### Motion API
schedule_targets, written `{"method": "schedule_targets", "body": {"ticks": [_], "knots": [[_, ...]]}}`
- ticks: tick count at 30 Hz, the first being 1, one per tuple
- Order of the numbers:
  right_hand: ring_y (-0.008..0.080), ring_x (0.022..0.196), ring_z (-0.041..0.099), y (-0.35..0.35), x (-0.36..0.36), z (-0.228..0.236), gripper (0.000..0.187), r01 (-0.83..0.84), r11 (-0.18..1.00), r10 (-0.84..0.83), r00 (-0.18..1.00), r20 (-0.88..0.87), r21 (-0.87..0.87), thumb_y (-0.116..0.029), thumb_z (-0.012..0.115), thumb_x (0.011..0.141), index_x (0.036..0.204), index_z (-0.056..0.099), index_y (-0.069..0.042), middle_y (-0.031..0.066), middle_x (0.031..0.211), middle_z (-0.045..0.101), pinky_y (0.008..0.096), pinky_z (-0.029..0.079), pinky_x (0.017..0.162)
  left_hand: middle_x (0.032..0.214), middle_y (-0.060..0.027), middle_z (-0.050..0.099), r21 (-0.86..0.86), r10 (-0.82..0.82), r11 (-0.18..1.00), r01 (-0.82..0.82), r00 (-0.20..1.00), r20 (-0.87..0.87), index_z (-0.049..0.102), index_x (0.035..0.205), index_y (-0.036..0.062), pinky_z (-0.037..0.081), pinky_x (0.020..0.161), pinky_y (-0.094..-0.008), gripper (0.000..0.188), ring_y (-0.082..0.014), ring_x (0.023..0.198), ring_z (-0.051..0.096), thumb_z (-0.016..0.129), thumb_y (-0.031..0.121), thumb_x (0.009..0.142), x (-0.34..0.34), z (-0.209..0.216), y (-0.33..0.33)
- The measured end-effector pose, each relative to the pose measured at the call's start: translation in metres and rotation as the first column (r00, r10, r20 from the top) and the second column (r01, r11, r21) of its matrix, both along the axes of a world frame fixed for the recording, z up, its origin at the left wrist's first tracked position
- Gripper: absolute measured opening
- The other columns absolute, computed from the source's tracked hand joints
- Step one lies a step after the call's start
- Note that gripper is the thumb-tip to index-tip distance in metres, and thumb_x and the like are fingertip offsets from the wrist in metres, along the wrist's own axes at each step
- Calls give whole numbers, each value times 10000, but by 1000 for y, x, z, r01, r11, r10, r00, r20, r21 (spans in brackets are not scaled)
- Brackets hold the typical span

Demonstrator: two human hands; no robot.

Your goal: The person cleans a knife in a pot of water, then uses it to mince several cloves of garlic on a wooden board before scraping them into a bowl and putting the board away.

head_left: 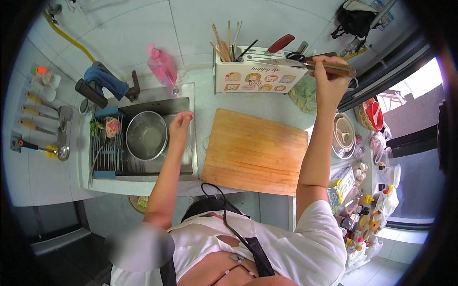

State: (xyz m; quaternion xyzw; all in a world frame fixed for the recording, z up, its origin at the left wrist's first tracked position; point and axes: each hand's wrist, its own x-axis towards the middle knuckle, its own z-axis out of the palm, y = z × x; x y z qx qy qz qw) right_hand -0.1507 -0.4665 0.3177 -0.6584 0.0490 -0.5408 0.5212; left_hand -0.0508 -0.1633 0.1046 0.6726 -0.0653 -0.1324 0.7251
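Observation:
My right hand (330, 78) is wrapped round the brown handle of a knife (341, 70) at the right end of the white knife and chopstick holder (224, 76). The blade points left, along the holder's top. Over the right rim of the sink (190, 157) hovers my left hand (180, 125), its fingers curled together with nothing visible in them. Left of it, a round steel bowl (147, 136) with some liquid sits in the sink. A bare wooden cutting board (255, 150) lies on the counter between my arms.
A red-handled knife (280, 44) and chopsticks (220, 45) stand in the holder. Behind the sink are a pink bottle (162, 66) and a tap draped with a blue cloth (106, 81). A drying rack (107, 155) holds food at left; bagged greens (304, 93) and bowls (343, 131) stand right.

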Motion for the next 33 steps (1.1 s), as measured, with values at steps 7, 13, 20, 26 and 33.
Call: {"method": "schedule_targets", "body": {"ticks": [7, 13, 20, 26, 33], "knots": [[27, 535, 446, -21, 34, 10, 130, 124, 968, -175, 957, -232, -218, -73, 649, 704, 805, 583, -24, -3, 681, 619, 183, 374, 502, 899, -7, 608, -29, -5, 1000, 5, 1000, 10, 617, 953, 27, 388, 848, -241, 144, -101, 888, 542, 535, 120, 879, 1, -8, 4], [68, 576, 533, -35, 45, 14, 204, 79, 925, -179, 953, -244, -373, -43, 612, 799, 943, 470, -10, 91, 819, 641, 191, 453, 505, 855, 5, 585, -32, 9, 999, -10, 999, -32, 615, 934, 30, 379, 802, -221, 141, -83, 847, 515, 533, 132, 880, -11, -9, 9], [78, 555, 541, -32, 53, 18, 186, 124, 934, -234, 920, -314, -335, -102, 634, 774, 885, 516, -11, 69, 753, 641, 211, 450, 524, 854, 5, 579, -42, 25, 999, -28, 997, -68, 612, 929, 29, 373, 797, -222, 143, -84, 837, 510, 531, 138, 884, -20, -17, 18], [128, 589, 596, -46, 72, 4, 245, 103, 942, -228, 895, -384, -319, -205, 677, 722, 823, 563, -12, 79, 706, 638, 262, 476, 574, 869, -7, 586, -41, 49, 998, -53, 994, -102, 609, 932, 22, 381, 818, -235, 142, -101, 852, 522, 526, 124, 879, -27, -24, 27], [206, 648, 619, -51, 102, -45, 313, 27, 939, -220, 811, -541, -342, -268, 684, 712, 838, 559, -11, 111, 703, 632, 318, 486, 645, 907, -28, 603, -8, 71, 997, -73, 991, -113, 605, 947, 17, 393, 852, -255, 149, -124, 895, 548, 518, 118, 879, -37, -26, 38]]}}
